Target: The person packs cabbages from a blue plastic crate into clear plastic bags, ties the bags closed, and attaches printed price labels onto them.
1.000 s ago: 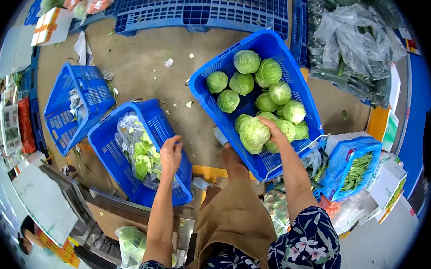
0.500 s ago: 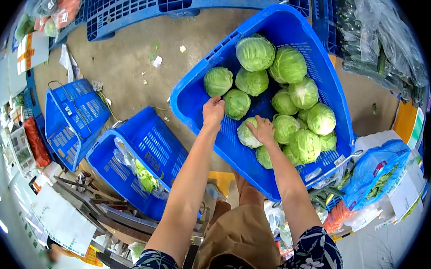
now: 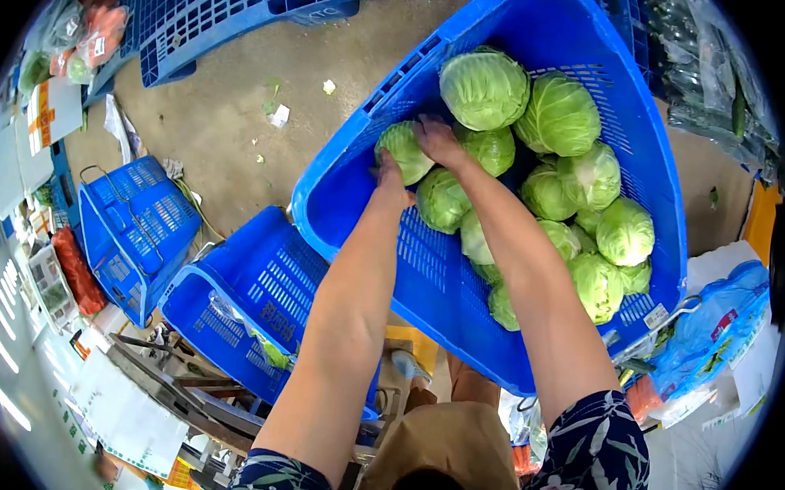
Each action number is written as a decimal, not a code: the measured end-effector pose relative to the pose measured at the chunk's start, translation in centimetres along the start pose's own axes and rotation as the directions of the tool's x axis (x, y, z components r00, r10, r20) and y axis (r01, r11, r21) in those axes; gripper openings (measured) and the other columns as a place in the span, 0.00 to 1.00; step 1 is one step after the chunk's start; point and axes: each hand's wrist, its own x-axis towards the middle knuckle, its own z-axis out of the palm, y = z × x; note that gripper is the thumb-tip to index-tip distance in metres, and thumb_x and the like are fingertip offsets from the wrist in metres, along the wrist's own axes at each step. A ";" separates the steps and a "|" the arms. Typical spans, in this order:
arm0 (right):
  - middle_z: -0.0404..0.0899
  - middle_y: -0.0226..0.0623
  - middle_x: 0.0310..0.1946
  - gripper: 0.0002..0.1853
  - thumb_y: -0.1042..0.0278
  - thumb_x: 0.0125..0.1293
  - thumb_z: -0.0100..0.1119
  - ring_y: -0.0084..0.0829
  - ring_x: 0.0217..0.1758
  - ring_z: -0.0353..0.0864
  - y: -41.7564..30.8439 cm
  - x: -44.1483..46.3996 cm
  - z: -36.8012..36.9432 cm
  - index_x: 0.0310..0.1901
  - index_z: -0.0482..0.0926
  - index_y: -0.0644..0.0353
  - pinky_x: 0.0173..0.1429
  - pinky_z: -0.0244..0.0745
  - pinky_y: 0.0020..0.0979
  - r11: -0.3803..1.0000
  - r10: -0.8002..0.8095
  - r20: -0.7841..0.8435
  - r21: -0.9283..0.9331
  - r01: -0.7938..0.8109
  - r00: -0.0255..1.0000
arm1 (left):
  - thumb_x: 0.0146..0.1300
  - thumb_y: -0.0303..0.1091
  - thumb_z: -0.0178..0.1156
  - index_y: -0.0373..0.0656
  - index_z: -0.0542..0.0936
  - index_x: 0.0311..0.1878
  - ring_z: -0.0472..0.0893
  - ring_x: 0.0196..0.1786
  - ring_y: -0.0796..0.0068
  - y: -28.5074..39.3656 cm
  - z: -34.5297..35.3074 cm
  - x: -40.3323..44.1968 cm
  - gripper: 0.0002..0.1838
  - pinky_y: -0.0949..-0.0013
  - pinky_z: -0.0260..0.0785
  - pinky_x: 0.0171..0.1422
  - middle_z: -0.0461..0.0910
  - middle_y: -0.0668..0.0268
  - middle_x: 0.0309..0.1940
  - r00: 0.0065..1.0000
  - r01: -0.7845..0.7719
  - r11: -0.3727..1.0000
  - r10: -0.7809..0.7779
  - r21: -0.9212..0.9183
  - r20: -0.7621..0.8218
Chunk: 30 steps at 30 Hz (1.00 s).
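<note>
A pale green cabbage [image 3: 404, 149] lies near the left wall inside a large blue plastic basket [image 3: 343, 168]. My left hand [image 3: 393, 184] grips its near lower side, the thumb pointing to the right. Against its right side, my right hand [image 3: 437, 144] is curled, with the fingertips partly hidden. Several other cabbages fill the basket, among them a big one [image 3: 484, 88] at the far side and one [image 3: 443, 199] just below my right wrist. My right forearm covers part of the cabbages behind it.
Two smaller blue baskets with wire handles stand to the left, a farther one [image 3: 134, 234] and a nearer one [image 3: 232, 304]. Blue pallets [image 3: 236, 19] lie beyond the floor. Bagged dark green vegetables [image 3: 710, 84] are at the far right, with a blue plastic bag [image 3: 709, 324] below them.
My right hand has left a lower cabbage and moved up and left to the far-left cabbage. My left hand now grips that same cabbage from the near side. The view has shifted slightly.
</note>
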 end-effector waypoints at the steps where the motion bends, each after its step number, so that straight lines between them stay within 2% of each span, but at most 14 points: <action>1: 0.71 0.60 0.52 0.26 0.51 0.67 0.39 0.55 0.58 0.68 -0.5 0.3 0.6 0.51 0.73 0.68 0.62 0.62 0.45 0.998 0.060 0.039 0.028 -0.061 0.997 | 0.59 0.71 0.43 0.61 0.45 0.72 0.65 0.61 0.39 -0.2 0.1 0.3 0.43 0.34 0.62 0.56 0.49 0.59 0.71 1.000 0.001 1.000 -0.001 -0.019 0.013; 3: 0.69 0.60 0.54 0.29 0.47 0.67 0.38 0.54 0.61 0.66 -0.9 1.6 1.8 0.52 0.73 0.68 0.65 0.59 0.45 0.983 0.179 0.131 0.019 -0.183 0.975 | 0.58 0.73 0.43 0.59 0.51 0.70 0.66 0.62 0.40 -0.5 0.3 1.1 0.43 0.32 0.57 0.59 0.53 0.64 0.71 0.997 -0.043 0.988 0.051 -0.146 0.054; 6: 0.68 0.59 0.55 0.29 0.48 0.65 0.44 0.54 0.60 0.66 -0.7 -1.5 1.5 0.53 0.71 0.69 0.64 0.60 0.45 0.988 0.119 -0.114 0.117 -0.105 0.986 | 0.57 0.73 0.44 0.60 0.54 0.69 0.63 0.65 0.44 -1.9 0.1 5.6 0.42 0.31 0.56 0.59 0.54 0.64 0.71 0.928 -0.152 0.862 0.292 -0.483 0.230; 10: 0.67 0.59 0.56 0.27 0.56 0.62 0.53 0.55 0.62 0.64 -3.9 -8.3 -3.4 0.55 0.68 0.70 0.66 0.58 0.41 0.921 0.109 -0.210 0.389 -0.019 0.972 | 0.60 0.65 0.50 0.61 0.55 0.66 0.66 0.64 0.52 -1.8 -0.3 -8.2 0.35 0.31 0.61 0.56 0.61 0.64 0.65 0.967 -0.204 0.914 0.243 -0.350 0.071; 13: 0.64 0.58 0.58 0.25 0.61 0.60 0.57 0.55 0.63 0.61 -8.2 -15.5 -6.6 0.54 0.67 0.70 0.67 0.55 0.42 0.928 0.019 -0.484 0.333 0.164 0.875 | 0.58 0.56 0.59 0.59 0.55 0.66 0.67 0.63 0.54 -3.9 -3.6 -11.7 0.36 0.37 0.64 0.57 0.62 0.62 0.63 0.844 -0.219 0.876 0.391 -0.431 0.366; 15: 0.63 0.55 0.59 0.23 0.67 0.58 0.59 0.51 0.64 0.62 -12.5 -20.4 -10.7 0.53 0.69 0.69 0.67 0.57 0.42 0.947 0.005 -0.483 0.282 0.151 0.876 | 0.56 0.53 0.63 0.57 0.55 0.66 0.66 0.64 0.55 -5.8 -6.2 -14.0 0.39 0.43 0.65 0.60 0.61 0.62 0.64 0.737 -0.179 0.857 0.443 -0.484 0.512; 17: 0.65 0.48 0.59 0.19 0.72 0.57 0.59 0.43 0.63 0.64 -15.5 -24.8 -14.9 0.51 0.74 0.66 0.64 0.61 0.37 0.921 -0.089 -0.385 0.321 0.223 0.919 | 0.53 0.51 0.65 0.56 0.57 0.66 0.65 0.65 0.59 -7.0 -8.4 -16.3 0.40 0.48 0.64 0.64 0.62 0.62 0.64 0.593 -0.127 0.806 0.529 -0.578 0.608; 20: 0.64 0.40 0.62 0.27 0.67 0.59 0.58 0.38 0.64 0.63 -17.8 -29.3 -18.4 0.61 0.66 0.62 0.64 0.62 0.37 0.652 0.102 -0.306 0.740 0.168 0.947 | 0.51 0.47 0.67 0.53 0.58 0.67 0.64 0.66 0.62 -7.3 -13.3 -21.6 0.41 0.54 0.61 0.68 0.63 0.62 0.63 0.392 0.099 0.799 0.517 -0.593 0.761; 22: 0.62 0.37 0.63 0.34 0.61 0.60 0.61 0.35 0.65 0.62 -21.6 -30.5 -19.2 0.66 0.60 0.59 0.64 0.62 0.37 0.482 0.278 -0.167 0.876 0.013 0.946 | 0.48 0.46 0.68 0.54 0.58 0.67 0.65 0.66 0.62 -7.6 -16.8 -26.1 0.44 0.55 0.60 0.69 0.64 0.63 0.62 0.375 -0.050 0.827 0.536 -0.560 0.757; 24: 0.57 0.35 0.68 0.45 0.45 0.59 0.61 0.36 0.69 0.58 -26.3 -32.4 -20.0 0.71 0.49 0.54 0.68 0.60 0.40 0.052 0.156 0.220 0.972 -0.231 0.963 | 0.46 0.45 0.70 0.53 0.57 0.68 0.64 0.66 0.64 -8.9 -21.4 -29.8 0.46 0.58 0.57 0.70 0.64 0.64 0.62 0.345 -0.220 0.817 0.576 -0.533 0.741; 25: 0.56 0.35 0.69 0.50 0.35 0.52 0.61 0.37 0.70 0.58 -25.9 -33.9 -18.5 0.70 0.52 0.53 0.69 0.60 0.44 0.123 0.055 0.266 0.955 -0.271 0.962 | 0.44 0.43 0.72 0.52 0.57 0.68 0.64 0.66 0.65 -9.2 -23.6 -31.0 0.48 0.60 0.56 0.71 0.64 0.64 0.62 0.304 -0.311 0.805 0.587 -0.504 0.750; 26: 0.59 0.38 0.68 0.47 0.36 0.53 0.61 0.41 0.69 0.60 -23.8 -35.4 -17.7 0.69 0.56 0.54 0.69 0.60 0.47 -0.023 0.031 0.390 0.921 -0.390 0.920 | 0.44 0.41 0.72 0.51 0.55 0.69 0.63 0.66 0.66 -9.5 -25.9 -32.7 0.50 0.63 0.55 0.71 0.62 0.63 0.63 0.292 -0.414 0.772 0.615 -0.483 0.733; 28: 0.66 0.42 0.63 0.39 0.45 0.56 0.62 0.44 0.64 0.66 -24.3 -38.0 -17.3 0.64 0.63 0.59 0.66 0.64 0.50 -0.073 0.268 0.551 0.830 -0.554 0.790 | 0.43 0.41 0.74 0.49 0.52 0.71 0.60 0.68 0.68 -11.2 -32.2 -37.2 0.53 0.65 0.53 0.71 0.60 0.62 0.65 0.281 -0.542 0.703 0.668 -0.460 0.689; 30: 0.67 0.43 0.62 0.42 0.46 0.52 0.65 0.43 0.64 0.67 -28.4 -40.0 -15.8 0.65 0.62 0.59 0.65 0.66 0.47 0.111 -0.024 0.611 0.789 -0.605 0.792 | 0.44 0.44 0.75 0.49 0.49 0.72 0.58 0.70 0.69 -13.1 -38.2 -40.3 0.57 0.66 0.51 0.72 0.58 0.61 0.67 0.236 -0.599 0.649 0.703 -0.469 0.671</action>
